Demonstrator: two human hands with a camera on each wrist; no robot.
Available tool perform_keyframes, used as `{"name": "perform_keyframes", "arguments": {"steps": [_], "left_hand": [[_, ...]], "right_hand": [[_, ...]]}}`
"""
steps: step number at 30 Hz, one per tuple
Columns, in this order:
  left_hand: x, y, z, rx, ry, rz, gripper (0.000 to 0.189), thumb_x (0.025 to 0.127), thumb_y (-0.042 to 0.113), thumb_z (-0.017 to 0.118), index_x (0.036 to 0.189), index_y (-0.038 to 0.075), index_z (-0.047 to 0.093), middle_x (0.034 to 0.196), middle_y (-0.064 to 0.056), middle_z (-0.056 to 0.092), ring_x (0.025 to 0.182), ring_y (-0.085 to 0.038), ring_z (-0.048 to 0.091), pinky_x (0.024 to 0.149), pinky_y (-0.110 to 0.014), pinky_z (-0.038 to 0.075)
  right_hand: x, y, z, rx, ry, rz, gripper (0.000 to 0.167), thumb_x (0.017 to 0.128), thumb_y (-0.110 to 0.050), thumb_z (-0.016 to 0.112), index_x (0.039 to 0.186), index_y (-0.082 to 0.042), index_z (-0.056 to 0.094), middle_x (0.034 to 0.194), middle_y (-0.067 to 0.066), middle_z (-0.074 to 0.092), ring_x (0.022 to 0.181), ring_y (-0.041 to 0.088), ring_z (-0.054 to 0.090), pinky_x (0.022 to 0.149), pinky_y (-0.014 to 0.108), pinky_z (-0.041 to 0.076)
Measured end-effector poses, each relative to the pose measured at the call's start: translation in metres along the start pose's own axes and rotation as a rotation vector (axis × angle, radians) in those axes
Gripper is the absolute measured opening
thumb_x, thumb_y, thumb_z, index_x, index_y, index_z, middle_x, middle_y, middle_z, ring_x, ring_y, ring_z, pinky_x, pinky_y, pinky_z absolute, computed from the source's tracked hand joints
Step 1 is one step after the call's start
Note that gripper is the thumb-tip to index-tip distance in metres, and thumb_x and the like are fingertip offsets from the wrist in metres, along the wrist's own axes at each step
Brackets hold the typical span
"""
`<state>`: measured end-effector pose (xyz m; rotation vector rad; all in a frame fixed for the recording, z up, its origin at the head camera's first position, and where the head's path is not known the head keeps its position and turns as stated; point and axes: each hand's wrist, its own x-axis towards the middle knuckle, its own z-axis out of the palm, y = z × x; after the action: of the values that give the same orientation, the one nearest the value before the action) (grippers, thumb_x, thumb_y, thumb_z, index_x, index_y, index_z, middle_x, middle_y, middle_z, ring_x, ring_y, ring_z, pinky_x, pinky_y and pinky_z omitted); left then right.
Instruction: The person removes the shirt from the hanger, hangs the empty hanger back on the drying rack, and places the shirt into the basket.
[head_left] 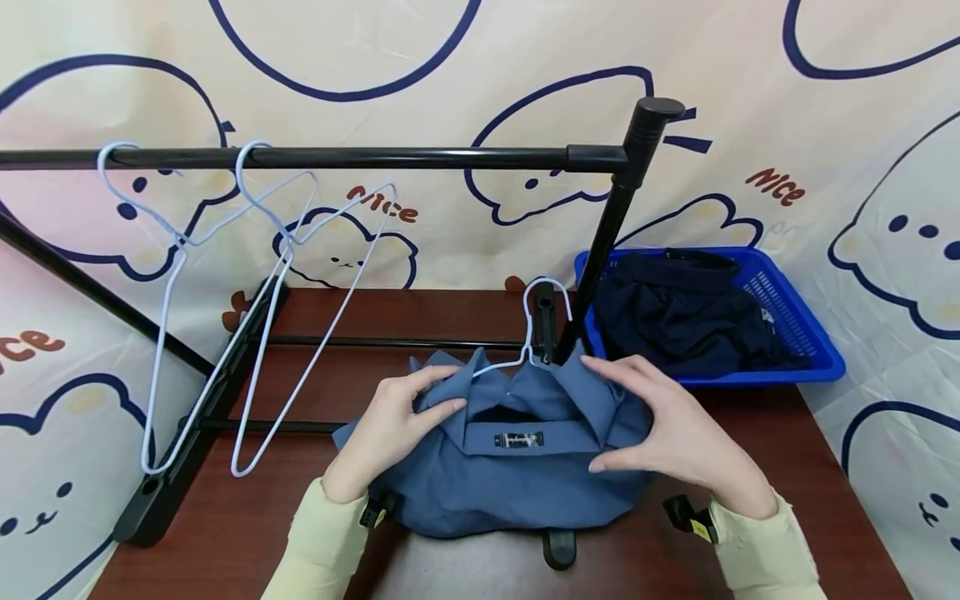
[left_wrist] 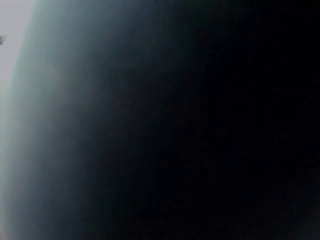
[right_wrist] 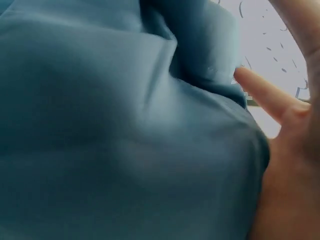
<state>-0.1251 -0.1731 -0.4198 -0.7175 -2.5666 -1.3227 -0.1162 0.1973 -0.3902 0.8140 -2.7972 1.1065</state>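
A blue-grey collared shirt (head_left: 517, 492) lies bunched over the table, a dark label inside its neck. From the neck opening rises the hook of a light blue hanger (head_left: 528, 325); its lower part is hidden in the cloth. My left hand (head_left: 393, 421) pinches the left side of the collar between thumb and fingers. On the other side, my right hand (head_left: 675, 417) has its thumb and fingers spread, the fingertips touching the collar's right edge. Close up in the right wrist view, shirt cloth fills most of the picture beside the right hand (right_wrist: 290, 135). Darkness covers nearly all the left wrist view.
A black rack's rail (head_left: 420, 158) crosses above the table, with two light blue hangers (head_left: 262, 367) hooked at its left. Behind the right upright stands a blue basket (head_left: 813, 354) holding dark navy cloth (head_left: 675, 317). The table (head_left: 795, 467) is reddish brown.
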Motion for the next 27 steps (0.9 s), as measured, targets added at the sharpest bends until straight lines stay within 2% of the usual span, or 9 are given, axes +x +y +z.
{"name": "perform_keyframes", "arguments": {"steps": [2, 5, 10, 13, 15, 18, 20, 25, 27], "left_hand": [[0.000, -0.001, 0.000, 0.016, 0.012, 0.008, 0.021, 0.095, 0.021, 0.075, 0.116, 0.018, 0.074, 0.102, 0.008, 0.072, 0.088, -0.006, 0.066, 0.077, -0.030, 0.055], [0.000, -0.002, -0.002, 0.036, 0.024, 0.022, 0.006, 0.098, 0.023, 0.071, 0.101, 0.018, 0.074, 0.081, 0.011, 0.064, 0.072, -0.005, 0.059, 0.065, -0.027, 0.049], [0.000, -0.001, -0.007, 0.046, 0.056, 0.039, 0.019, 0.103, 0.024, 0.063, 0.085, 0.020, 0.064, 0.064, 0.011, 0.037, 0.055, -0.008, 0.044, 0.054, -0.027, 0.038], [-0.001, 0.001, -0.010, 0.021, 0.092, 0.030, 0.013, 0.104, 0.020, 0.063, 0.090, 0.019, 0.066, 0.067, 0.011, 0.046, 0.060, -0.007, 0.048, 0.056, -0.027, 0.040], [-0.002, 0.002, -0.011, -0.017, 0.100, 0.018, 0.007, 0.103, 0.017, 0.064, 0.109, 0.018, 0.067, 0.075, 0.012, 0.058, 0.064, -0.006, 0.054, 0.059, -0.028, 0.044], [-0.002, 0.004, -0.012, -0.067, 0.095, 0.010, 0.035, 0.103, 0.015, 0.063, 0.137, 0.019, 0.057, 0.082, 0.010, 0.067, 0.059, -0.007, 0.054, 0.056, -0.028, 0.044], [-0.002, 0.005, -0.012, -0.072, 0.087, 0.012, 0.041, 0.104, 0.016, 0.062, 0.143, 0.022, 0.055, 0.093, 0.008, 0.071, 0.054, -0.008, 0.047, 0.054, -0.029, 0.041], [-0.002, 0.004, -0.010, -0.068, 0.088, 0.008, 0.020, 0.100, 0.019, 0.068, 0.119, 0.023, 0.075, 0.113, 0.012, 0.072, 0.079, -0.008, 0.062, 0.069, -0.028, 0.049], [-0.002, 0.005, -0.010, -0.093, 0.086, -0.006, 0.017, 0.095, 0.022, 0.076, 0.111, 0.024, 0.077, 0.105, 0.014, 0.073, 0.089, -0.009, 0.066, 0.073, -0.029, 0.052]], "right_hand": [[0.000, -0.003, 0.003, -0.058, -0.033, 0.000, 0.108, 0.062, -0.048, 0.098, 0.154, -0.044, 0.041, 0.129, -0.014, 0.050, 0.113, 0.010, 0.052, 0.089, 0.042, 0.050], [0.001, -0.003, 0.008, -0.144, -0.006, -0.036, 0.103, 0.065, -0.045, 0.097, 0.153, -0.043, 0.044, 0.115, -0.014, 0.052, 0.096, 0.008, 0.054, 0.074, 0.035, 0.051], [0.005, 0.001, 0.015, -0.171, 0.132, -0.149, 0.082, 0.072, -0.043, 0.093, 0.146, -0.038, 0.057, 0.092, -0.016, 0.051, 0.072, 0.005, 0.046, 0.059, 0.023, 0.040], [0.007, 0.004, 0.018, -0.094, 0.187, -0.191, 0.065, 0.077, -0.036, 0.091, 0.137, -0.032, 0.066, 0.090, -0.016, 0.054, 0.073, 0.004, 0.049, 0.060, 0.021, 0.040], [0.008, 0.005, 0.019, -0.036, 0.216, -0.207, 0.049, 0.081, -0.029, 0.089, 0.127, -0.027, 0.072, 0.089, -0.016, 0.058, 0.074, 0.004, 0.052, 0.061, 0.020, 0.041], [0.009, 0.008, 0.019, 0.033, 0.244, -0.204, 0.025, 0.086, -0.020, 0.085, 0.110, -0.024, 0.078, 0.089, -0.015, 0.064, 0.075, 0.005, 0.057, 0.063, 0.020, 0.044], [0.011, 0.009, 0.019, 0.046, 0.249, -0.196, 0.014, 0.090, -0.019, 0.081, 0.102, -0.025, 0.078, 0.087, -0.015, 0.065, 0.073, 0.005, 0.058, 0.062, 0.019, 0.044], [0.016, 0.009, 0.020, 0.035, 0.249, -0.194, 0.010, 0.094, -0.020, 0.077, 0.087, -0.027, 0.074, 0.080, -0.016, 0.063, 0.068, 0.005, 0.057, 0.059, 0.020, 0.043], [0.019, 0.008, 0.020, 0.030, 0.252, -0.200, 0.014, 0.093, -0.019, 0.078, 0.085, -0.028, 0.071, 0.077, -0.015, 0.061, 0.066, 0.005, 0.055, 0.058, 0.020, 0.042]]}}
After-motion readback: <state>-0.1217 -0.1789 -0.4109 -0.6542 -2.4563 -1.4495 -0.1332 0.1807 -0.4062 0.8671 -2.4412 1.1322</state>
